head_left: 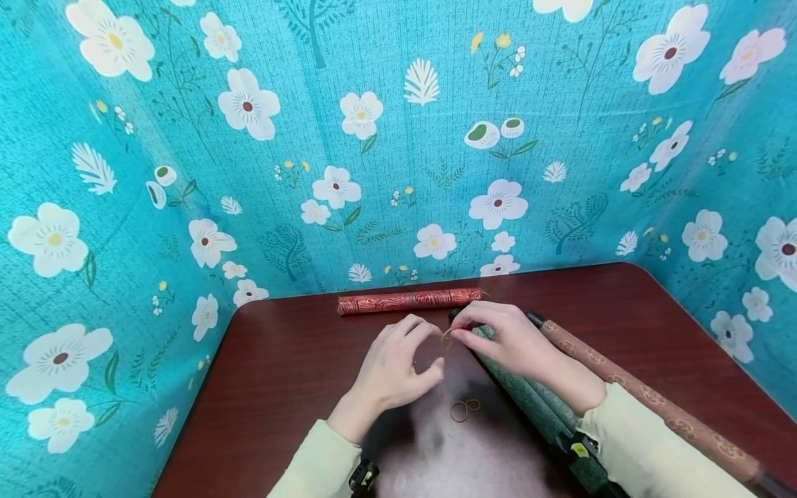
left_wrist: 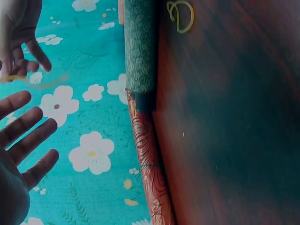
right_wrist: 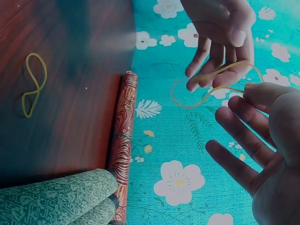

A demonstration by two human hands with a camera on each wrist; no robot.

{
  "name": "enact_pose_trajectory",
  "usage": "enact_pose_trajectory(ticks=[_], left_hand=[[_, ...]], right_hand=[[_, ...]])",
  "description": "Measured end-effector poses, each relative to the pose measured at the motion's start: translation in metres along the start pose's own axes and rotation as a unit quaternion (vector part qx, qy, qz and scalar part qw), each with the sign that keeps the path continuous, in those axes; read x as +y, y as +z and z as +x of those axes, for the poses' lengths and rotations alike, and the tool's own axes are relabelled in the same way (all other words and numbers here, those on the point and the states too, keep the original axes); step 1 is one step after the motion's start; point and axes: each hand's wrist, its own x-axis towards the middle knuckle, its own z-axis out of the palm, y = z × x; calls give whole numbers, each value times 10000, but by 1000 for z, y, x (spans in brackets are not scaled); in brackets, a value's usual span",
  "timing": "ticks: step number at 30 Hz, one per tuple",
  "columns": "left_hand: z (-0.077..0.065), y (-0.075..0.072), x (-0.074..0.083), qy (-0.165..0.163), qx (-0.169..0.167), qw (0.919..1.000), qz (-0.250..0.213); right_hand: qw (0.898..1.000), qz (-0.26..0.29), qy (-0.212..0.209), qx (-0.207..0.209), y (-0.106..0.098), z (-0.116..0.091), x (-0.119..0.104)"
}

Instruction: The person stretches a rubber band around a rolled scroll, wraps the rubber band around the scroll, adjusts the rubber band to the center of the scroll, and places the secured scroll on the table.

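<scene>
A thin yellow rubber band [right_wrist: 206, 97] hangs in a loose loop from my right hand [head_left: 507, 339], which pinches it between thumb and index finger. My left hand [head_left: 398, 363] is held close by, its fingers spread and gently bent around air. Its fingertips are right beside the loop; whether they touch it I cannot tell. On the table below both hands lies another yellow rubber band [head_left: 459, 412], twisted into a figure eight. Under my right forearm lie green patterned rolls [right_wrist: 61, 197] with dark end knobs, partly hidden by the arm.
A red swirl-patterned roll [head_left: 407, 301] lies along the back edge of the dark wooden table [head_left: 280, 387], with a thin dark tie round it. To the right, a long brown roll [head_left: 647, 398] slants toward the front. Blue flowered cloth [head_left: 386, 152] surrounds the table's back and sides.
</scene>
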Motion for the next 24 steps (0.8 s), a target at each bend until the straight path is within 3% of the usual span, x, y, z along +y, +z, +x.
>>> enact_pose_trajectory(ticks=[7,15,19,21,24], left_hand=[[0,11,0,122,356,9993,-86],[-7,8,-4,-345,419,9933,-1020],[-9,3,-4,-579,585,9785,-1889],[-9,-1,-2,-665,609,9661,-2419],[-7,-7,1,-852,555,9398,-3262]], right_hand=[[9999,55,88,-48,-2,1,-1],[9999,-57,136,69,-5,0,4],[9998,-55,145,85,-4,1,6],[9998,-31,159,88,-2,2,8],[9997,29,212,67,1,3,11]])
